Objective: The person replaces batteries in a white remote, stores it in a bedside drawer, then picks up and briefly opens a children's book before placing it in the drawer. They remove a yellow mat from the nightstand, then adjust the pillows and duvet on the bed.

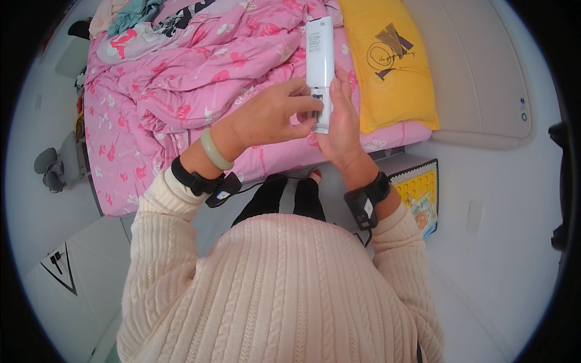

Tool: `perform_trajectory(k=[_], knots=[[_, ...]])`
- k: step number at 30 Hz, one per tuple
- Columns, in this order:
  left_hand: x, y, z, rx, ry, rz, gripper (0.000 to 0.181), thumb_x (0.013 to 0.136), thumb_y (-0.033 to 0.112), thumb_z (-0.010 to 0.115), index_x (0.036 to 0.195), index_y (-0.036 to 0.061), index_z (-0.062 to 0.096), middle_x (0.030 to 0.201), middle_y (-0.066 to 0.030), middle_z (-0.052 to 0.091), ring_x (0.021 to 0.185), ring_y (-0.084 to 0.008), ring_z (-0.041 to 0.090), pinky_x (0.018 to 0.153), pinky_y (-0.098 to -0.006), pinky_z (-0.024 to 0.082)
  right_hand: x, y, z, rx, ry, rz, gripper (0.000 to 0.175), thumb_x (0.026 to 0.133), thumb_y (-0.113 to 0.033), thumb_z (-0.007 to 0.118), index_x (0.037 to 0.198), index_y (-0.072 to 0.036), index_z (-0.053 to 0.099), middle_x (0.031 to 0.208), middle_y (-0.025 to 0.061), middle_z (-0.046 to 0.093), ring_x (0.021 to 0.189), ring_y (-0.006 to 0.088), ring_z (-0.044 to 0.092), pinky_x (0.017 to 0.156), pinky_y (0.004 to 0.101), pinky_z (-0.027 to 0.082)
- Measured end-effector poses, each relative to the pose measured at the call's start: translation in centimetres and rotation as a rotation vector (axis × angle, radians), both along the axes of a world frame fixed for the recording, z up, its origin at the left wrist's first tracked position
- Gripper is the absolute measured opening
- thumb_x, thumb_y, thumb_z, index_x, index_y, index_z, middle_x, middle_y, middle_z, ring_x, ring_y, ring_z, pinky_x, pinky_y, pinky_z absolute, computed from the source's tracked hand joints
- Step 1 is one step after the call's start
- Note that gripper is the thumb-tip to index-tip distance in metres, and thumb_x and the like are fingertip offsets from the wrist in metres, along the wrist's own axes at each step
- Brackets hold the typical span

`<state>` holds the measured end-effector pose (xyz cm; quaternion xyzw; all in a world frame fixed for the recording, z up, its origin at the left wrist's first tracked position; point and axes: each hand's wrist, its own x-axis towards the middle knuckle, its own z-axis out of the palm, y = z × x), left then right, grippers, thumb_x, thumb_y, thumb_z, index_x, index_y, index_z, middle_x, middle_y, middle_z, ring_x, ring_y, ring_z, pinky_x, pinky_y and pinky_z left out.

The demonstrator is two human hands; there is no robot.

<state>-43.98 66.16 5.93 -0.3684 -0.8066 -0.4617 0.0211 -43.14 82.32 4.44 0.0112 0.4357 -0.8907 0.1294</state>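
Note:
A white remote control [320, 54] is held back side up over the near edge of the bed, its long axis pointing away from me. My right hand [343, 118] supports it along the right side, fingers partly behind it. The battery compartment [321, 115] at its near end is uncovered, and something dark and metallic shows inside. My left hand [272, 111] reaches in from the left, with thumb and fingertips at that compartment. Those fingers hide part of the opening, so whether they pinch a battery is unclear.
Rumpled pink bedding [181, 90] covers the bed below my hands. To the right lies a yellow pillow [390, 68] beside a beige padded headboard [476, 68]. A yellow patterned item [417, 190] stands low at the right. Cabled black wrist devices [223, 190] sit on both forearms.

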Motion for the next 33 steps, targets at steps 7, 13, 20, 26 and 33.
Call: perform_trajectory(k=[7, 13, 20, 26, 33], knots=[[-0.4, -0.2, 0.0, -0.102, 0.444, -0.083, 0.03, 0.071, 0.004, 0.075, 0.1, 0.0051, 0.066, 0.1, -0.0076, 0.059, 0.071, -0.0221, 0.059, 0.059, -0.0343, 0.046, 0.0, 0.3, 0.2, -0.009, -0.037, 0.001, 0.042, 0.105, -0.029, 0.035, 0.143, -0.011, 0.031, 0.121, 0.0081, 0.053, 0.107, 0.0181, 0.055, 0.092, 0.0334, 0.047], [0.3, -0.4, -0.2, -0.156, 0.549, -0.077, 0.03, 0.072, 0.003, 0.074, 0.101, 0.003, 0.064, 0.113, -0.0071, 0.062, 0.063, -0.0205, 0.058, 0.055, -0.0341, 0.045, 0.0, 0.0, -0.1, -0.008, -0.062, -0.042, 0.041, 0.106, -0.03, 0.034, 0.141, -0.011, 0.033, 0.114, 0.0073, 0.054, 0.095, 0.0164, 0.057, 0.082, 0.031, 0.051], [1.1, -0.2, -1.6, -0.165, 0.563, 0.028, 0.039, 0.071, 0.005, 0.07, 0.11, 0.0052, 0.063, 0.117, -0.0058, 0.062, 0.065, -0.02, 0.06, 0.057, -0.0321, 0.049, -0.1, 0.9, -0.5, -0.053, -0.103, 0.069, 0.038, 0.106, -0.028, 0.034, 0.14, -0.012, 0.034, 0.11, 0.0067, 0.055, 0.092, 0.0168, 0.058, 0.079, 0.0314, 0.052], [1.3, -0.5, -2.0, -0.274, 0.561, 0.03, 0.044, 0.071, 0.005, 0.067, 0.115, 0.0065, 0.062, 0.116, -0.0053, 0.063, 0.065, -0.0185, 0.06, 0.058, -0.0311, 0.05, -0.3, 0.8, -0.9, -0.006, -0.142, 0.036, 0.043, 0.105, -0.027, 0.036, 0.144, -0.01, 0.029, 0.117, 0.0123, 0.056, 0.095, 0.0236, 0.062, 0.083, 0.0358, 0.052], [0.9, -0.6, -2.9, -0.227, 0.603, 0.019, 0.041, 0.074, 0.005, 0.065, 0.115, 0.007, 0.063, 0.117, -0.0049, 0.063, 0.061, -0.0168, 0.059, 0.053, -0.0289, 0.048, -0.2, 1.0, -0.8, -0.009, -0.171, 0.081, 0.041, 0.105, -0.026, 0.033, 0.144, -0.012, 0.029, 0.117, 0.0098, 0.054, 0.094, 0.0189, 0.059, 0.078, 0.0328, 0.052]])
